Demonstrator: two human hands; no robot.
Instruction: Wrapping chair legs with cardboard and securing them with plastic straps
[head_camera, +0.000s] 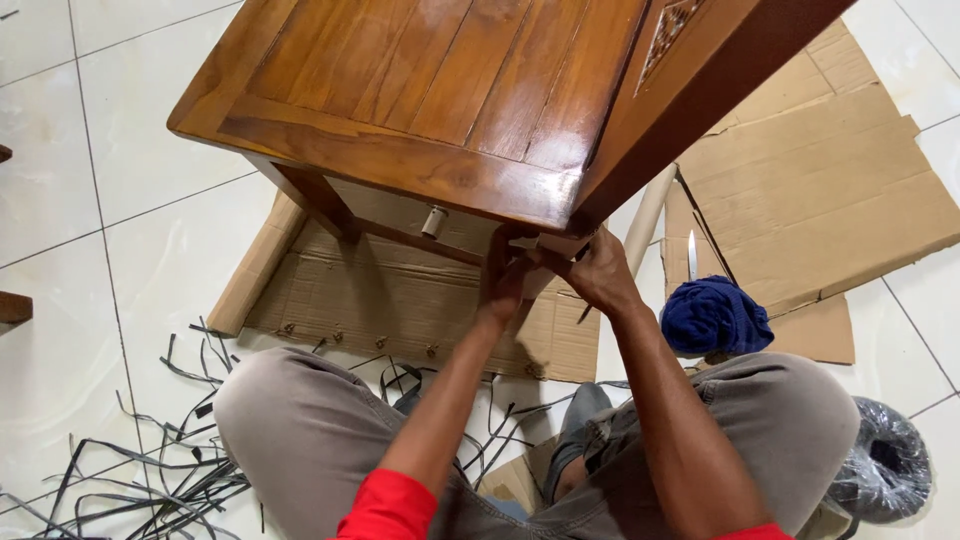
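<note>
A glossy brown wooden cabinet (440, 90) stands on flattened cardboard (390, 300) in front of me. Both my hands reach under its near corner. My left hand (503, 280) is curled around something small beneath the top's edge; what it holds is hidden. My right hand (592, 268) grips next to it at the same corner, pinching a pale piece against the wood. A small pale knob (434, 221) sticks out of the cabinet's front, left of my hands.
A blue cloth (712, 316) lies by my right knee, with a knife blade (692, 256) and a pale tube (648, 222) behind it. Black strapping scraps (150, 470) litter the white tile floor at left. More cardboard (820, 190) lies at right, a plastic-wrapped roll (888, 470) bottom right.
</note>
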